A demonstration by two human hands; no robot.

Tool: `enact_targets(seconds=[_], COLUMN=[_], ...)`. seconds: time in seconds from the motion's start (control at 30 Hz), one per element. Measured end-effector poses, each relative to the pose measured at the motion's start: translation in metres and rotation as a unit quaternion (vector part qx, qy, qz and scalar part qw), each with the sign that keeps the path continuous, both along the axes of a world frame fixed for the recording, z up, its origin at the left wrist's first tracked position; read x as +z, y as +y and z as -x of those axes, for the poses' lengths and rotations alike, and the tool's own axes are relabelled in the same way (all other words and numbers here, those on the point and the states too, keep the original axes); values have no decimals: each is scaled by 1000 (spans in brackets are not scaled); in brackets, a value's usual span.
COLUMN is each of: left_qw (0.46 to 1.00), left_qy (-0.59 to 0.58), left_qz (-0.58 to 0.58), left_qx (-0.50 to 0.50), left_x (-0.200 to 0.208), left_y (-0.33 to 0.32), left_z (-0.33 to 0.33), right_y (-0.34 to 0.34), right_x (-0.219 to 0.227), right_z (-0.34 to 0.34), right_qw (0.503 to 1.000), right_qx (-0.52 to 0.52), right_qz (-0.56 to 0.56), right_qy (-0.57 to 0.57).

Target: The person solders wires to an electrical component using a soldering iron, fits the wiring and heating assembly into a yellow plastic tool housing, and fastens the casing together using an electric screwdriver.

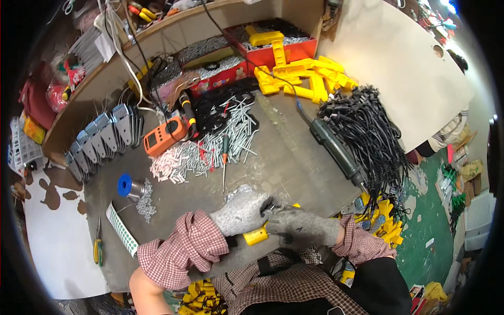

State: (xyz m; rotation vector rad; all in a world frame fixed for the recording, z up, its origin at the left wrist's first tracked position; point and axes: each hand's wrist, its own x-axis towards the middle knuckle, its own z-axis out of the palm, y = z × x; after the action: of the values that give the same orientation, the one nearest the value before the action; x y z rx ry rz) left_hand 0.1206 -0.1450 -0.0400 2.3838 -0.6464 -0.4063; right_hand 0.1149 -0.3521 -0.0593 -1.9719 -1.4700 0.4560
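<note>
Both my hands wear grey work gloves and meet over the near edge of the bench. My right hand (307,227) is closed round a yellow plastic housing (255,236), whose end sticks out below the gloves. The fingers of my left hand (242,211) are pinched together against the right fingertips; whatever small thing they hold is hidden. Just beyond the left glove lies a small pile of silvery parts (239,190). A screwdriver (225,152) with a green and orange handle points toward it.
Loose screws (236,123) and pink-white pieces (167,164) lie mid-bench, beside an orange multimeter (164,136). A dark electric screwdriver (336,149) rests by bundled black cables (367,136). Yellow housings (315,73), red boxes (283,52), metal brackets (107,134) and a solder spool (128,186) stand around.
</note>
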Motion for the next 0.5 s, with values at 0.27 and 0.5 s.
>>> enact_targets(seconds=[0.27,0.5], left_qw=[986,967], left_qy=[56,-100], left_qz=[-86,-190], left_qx=[-133,-137], left_x=[34,31], left_y=[0,22], left_z=[3,19], right_y=[-6,-4], right_x=[-8,-12], right_z=[2,-2], right_qw=[999,989], right_qx=[-1,18], right_qz=[2,-1], right_qy=[-43,-145])
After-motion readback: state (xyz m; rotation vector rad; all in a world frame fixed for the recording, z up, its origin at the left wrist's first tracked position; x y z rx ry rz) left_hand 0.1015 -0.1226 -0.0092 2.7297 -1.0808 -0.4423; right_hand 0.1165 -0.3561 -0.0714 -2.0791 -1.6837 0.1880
